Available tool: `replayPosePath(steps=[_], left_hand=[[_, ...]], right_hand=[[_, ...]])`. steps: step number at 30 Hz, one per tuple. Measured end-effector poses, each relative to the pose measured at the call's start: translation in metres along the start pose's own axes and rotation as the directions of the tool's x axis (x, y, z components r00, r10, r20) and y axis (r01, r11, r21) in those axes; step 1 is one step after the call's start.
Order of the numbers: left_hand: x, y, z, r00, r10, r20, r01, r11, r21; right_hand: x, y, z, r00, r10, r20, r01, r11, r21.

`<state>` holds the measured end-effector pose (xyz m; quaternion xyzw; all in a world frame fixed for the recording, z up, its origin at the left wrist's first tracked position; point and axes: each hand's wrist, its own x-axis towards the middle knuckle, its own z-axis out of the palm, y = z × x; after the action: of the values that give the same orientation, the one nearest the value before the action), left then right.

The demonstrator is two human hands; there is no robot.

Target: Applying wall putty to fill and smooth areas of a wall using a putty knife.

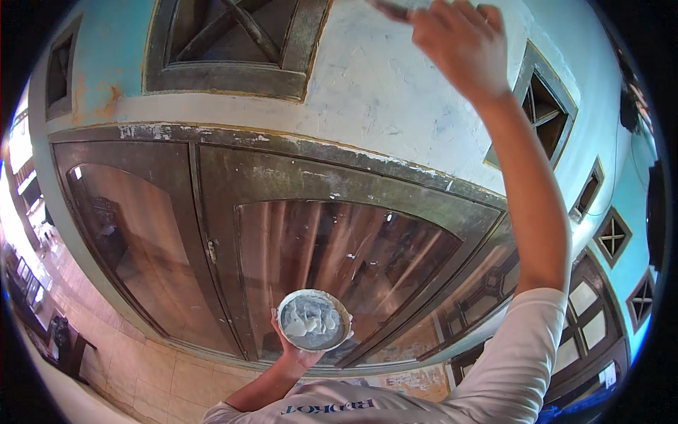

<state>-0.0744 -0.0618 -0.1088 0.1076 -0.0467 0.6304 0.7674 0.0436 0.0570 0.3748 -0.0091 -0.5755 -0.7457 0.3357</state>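
Showing turquoise at ten o'clock, white at twelve, the wall (395, 81) is seemingly part-coated; a tool (390, 10) is gripped by the right hand (459, 46) at one, a paste bowl (345, 331) by the left hand (300, 358) at six.

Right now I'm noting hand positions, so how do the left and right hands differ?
The left hand is low in the view; the right hand is raised in front of the pale wall. The left hand supports a round bowl of whitish-grey paste, while the right hand grips a dark tool, cut off by the top edge. Both hands are bare and holding something.
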Motion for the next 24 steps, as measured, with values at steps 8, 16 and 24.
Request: replayPosePath(steps=[8, 16, 24], left_hand=[[0.003, -0.007, -0.008, 0.998, 0.005, -0.070, -0.007, 0.999, -0.036], [-0.003, -0.003, 0.002, 0.998, -0.015, 0.053, 0.018, 0.998, -0.057], [-0.005, -0.007, 0.001, 0.995, -0.041, 0.091, 0.060, 0.973, -0.221]], right_hand=[[-0.014, -0.020, 0.031, 0.981, 0.057, 0.183, -0.040, 0.995, -0.094], [-0.002, -0.049, -0.008, 0.999, 0.018, -0.037, -0.018, 1.000, 0.007], [-0.027, -0.064, 0.023, 0.987, 0.068, 0.146, -0.078, 0.995, 0.059]])
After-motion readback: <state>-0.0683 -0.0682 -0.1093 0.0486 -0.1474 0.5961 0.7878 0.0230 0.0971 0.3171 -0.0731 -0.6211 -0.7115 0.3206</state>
